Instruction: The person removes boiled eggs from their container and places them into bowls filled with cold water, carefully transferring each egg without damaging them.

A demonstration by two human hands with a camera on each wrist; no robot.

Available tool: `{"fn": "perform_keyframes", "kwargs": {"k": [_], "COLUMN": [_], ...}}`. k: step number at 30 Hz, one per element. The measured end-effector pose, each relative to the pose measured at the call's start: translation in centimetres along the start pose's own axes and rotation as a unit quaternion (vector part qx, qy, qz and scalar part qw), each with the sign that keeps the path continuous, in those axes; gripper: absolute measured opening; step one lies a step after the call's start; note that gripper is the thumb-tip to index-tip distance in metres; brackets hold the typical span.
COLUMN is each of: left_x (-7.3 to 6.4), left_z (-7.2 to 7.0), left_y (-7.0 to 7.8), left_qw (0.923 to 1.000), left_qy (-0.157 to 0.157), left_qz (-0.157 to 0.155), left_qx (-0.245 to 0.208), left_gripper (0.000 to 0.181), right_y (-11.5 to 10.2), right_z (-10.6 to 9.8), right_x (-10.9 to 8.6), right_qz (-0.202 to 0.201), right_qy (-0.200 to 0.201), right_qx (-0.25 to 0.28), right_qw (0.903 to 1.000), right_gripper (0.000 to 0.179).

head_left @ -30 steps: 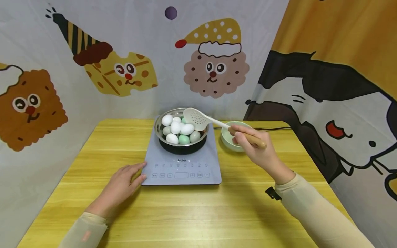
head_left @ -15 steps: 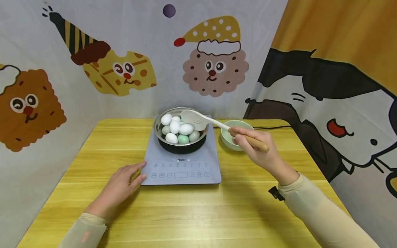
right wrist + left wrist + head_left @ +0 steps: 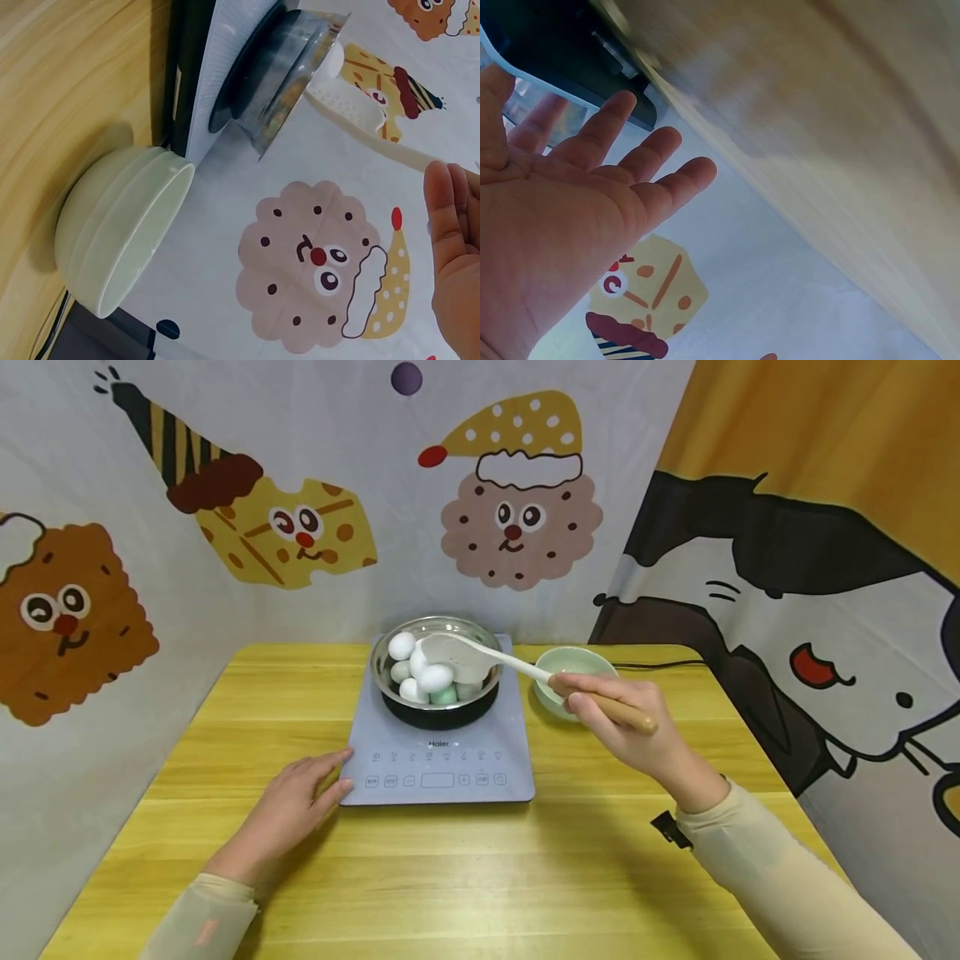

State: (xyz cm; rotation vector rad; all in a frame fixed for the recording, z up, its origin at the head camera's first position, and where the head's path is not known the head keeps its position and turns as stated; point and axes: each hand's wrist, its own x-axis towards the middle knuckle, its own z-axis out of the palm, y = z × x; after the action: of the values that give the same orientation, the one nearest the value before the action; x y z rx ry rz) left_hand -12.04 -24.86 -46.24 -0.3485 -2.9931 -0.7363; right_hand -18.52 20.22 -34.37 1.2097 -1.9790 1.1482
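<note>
My right hand (image 3: 626,714) grips the wooden handle of a white slotted spoon (image 3: 459,657). The spoon's perforated head is tilted over the eggs inside a steel pot (image 3: 438,718) with a dark lower part. White eggs (image 3: 435,677) and a pale green egg (image 3: 444,695) show in it; the spoon head covers others. The pot stands on a grey induction cooker (image 3: 438,764). At the cooker's left edge, my left hand (image 3: 288,806) rests its fingertips with fingers extended. The left wrist view shows that palm (image 3: 562,217) and spread fingers beside the cooker's underside.
A pale green bowl (image 3: 112,225) stands right of the cooker, partly beneath the right hand in the head view. A black cord (image 3: 660,665) runs along the table's back edge. Behind the wooden table (image 3: 450,877) hangs a cartoon-printed cloth (image 3: 408,552).
The slotted spoon's head has come left and down over the eggs, hiding more of them. The head view has tilted slightly; my left hand stays at the cooker's edge.
</note>
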Motion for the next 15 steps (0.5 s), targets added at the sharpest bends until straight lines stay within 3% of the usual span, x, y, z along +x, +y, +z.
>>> {"fn": "perform_keyframes", "kwargs": {"k": [8, 15], "left_x": [0.0, 0.0], "left_z": [-0.1, -0.2], "left_y": [0.1, 0.3], "left_qw": [1.0, 0.9999], "left_qy": [-0.005, -0.009], "left_qz": [-0.008, -0.009], "left_qx": [-0.001, -0.006], "left_gripper": [0.056, 0.056], "right_y": [0.3, 0.7], "right_z": [0.7, 1.1], "right_x": [0.5, 0.5], "right_qz": [-0.002, 0.094], "right_qy": [-0.026, -0.034], "right_qx": [0.055, 0.132], "right_qw": [0.9981, 0.9863], "right_gripper": [0.023, 0.024]}}
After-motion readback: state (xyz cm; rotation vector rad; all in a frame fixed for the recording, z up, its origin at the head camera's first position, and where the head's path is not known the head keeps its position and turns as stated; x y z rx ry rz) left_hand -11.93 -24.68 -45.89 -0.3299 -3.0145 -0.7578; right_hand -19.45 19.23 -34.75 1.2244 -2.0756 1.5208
